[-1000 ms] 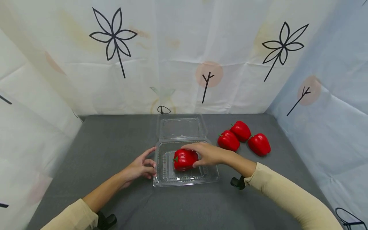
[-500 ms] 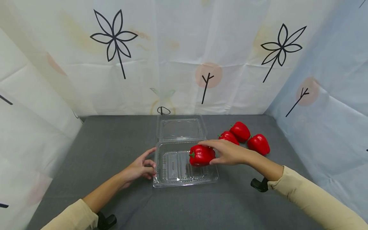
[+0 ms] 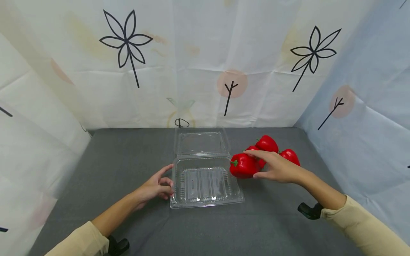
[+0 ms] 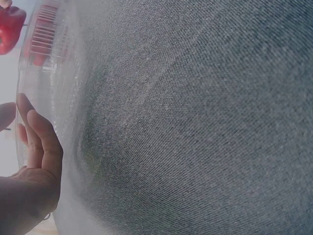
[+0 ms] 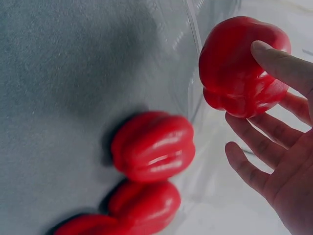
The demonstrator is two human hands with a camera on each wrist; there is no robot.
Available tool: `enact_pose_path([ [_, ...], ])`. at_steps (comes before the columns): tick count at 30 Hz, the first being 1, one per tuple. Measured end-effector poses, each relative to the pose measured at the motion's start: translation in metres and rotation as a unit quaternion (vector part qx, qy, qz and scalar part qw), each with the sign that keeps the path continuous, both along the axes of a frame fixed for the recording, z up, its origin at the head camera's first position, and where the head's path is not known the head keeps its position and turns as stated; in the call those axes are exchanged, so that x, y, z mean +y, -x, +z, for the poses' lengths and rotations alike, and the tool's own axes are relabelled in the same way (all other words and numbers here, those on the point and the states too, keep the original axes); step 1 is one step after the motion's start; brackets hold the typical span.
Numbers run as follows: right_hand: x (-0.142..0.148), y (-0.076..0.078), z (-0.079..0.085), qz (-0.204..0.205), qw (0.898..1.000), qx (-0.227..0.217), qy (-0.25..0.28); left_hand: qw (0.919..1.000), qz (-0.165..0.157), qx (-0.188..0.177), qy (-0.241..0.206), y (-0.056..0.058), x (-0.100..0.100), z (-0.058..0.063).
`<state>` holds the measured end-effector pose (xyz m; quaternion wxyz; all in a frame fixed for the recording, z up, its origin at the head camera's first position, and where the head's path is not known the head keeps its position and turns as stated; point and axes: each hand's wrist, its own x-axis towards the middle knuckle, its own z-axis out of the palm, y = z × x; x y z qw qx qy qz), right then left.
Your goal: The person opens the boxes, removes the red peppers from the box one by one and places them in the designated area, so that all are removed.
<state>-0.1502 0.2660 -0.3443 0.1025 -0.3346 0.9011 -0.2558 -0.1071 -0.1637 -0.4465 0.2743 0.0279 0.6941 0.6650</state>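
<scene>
My right hand (image 3: 277, 166) grips a red bell pepper (image 3: 243, 166) with a green stem, thumb and fingers round its right side. In the head view this pepper overlaps the right rim of a clear plastic clamshell container (image 3: 205, 205). The right wrist view shows the held pepper (image 5: 239, 63) raised above the other peppers. At the container's left edge, my left hand (image 3: 158, 186) holds the rim; in the left wrist view the fingers (image 4: 46, 142) lie along the outer wall. The container's lid (image 3: 201, 142) is folded back, and its base has nothing inside.
Several red bell peppers are in view. Behind my right hand, one pepper (image 3: 267, 143) lies at the back, another (image 3: 290, 156) to the right, and a third (image 3: 253, 148) is partly hidden. The grey cloth-covered table (image 3: 128, 149) meets patterned white curtains (image 3: 192, 53) at the back and sides.
My right hand has carried the bell pepper from inside the container rightward, past its right rim, towards the other peppers. The left hand and the container stay in place.
</scene>
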Motion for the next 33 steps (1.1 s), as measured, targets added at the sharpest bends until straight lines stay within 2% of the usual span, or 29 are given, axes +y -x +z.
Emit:
enact_pose_path([
  [8,0.033,-0.002,-0.005,-0.050,0.998,0.042,0.016,1.0000,-0.002,-0.001,0.005,0.000,-0.001,0.000],
  [21,0.078,-0.014,-0.027,-0.156,0.987,0.027,0.026,0.9998,0.003,-0.008,0.015,0.001,0.001,0.002],
  [28,0.088,-0.020,-0.042,-0.208,0.978,0.023,0.010,0.9999,-0.003,0.000,0.014,0.001,0.000,0.002],
  [33,0.090,-0.022,-0.051,-0.227,0.974,0.028,-0.003,0.9999,-0.010,0.007,0.006,0.001,0.000,0.000],
])
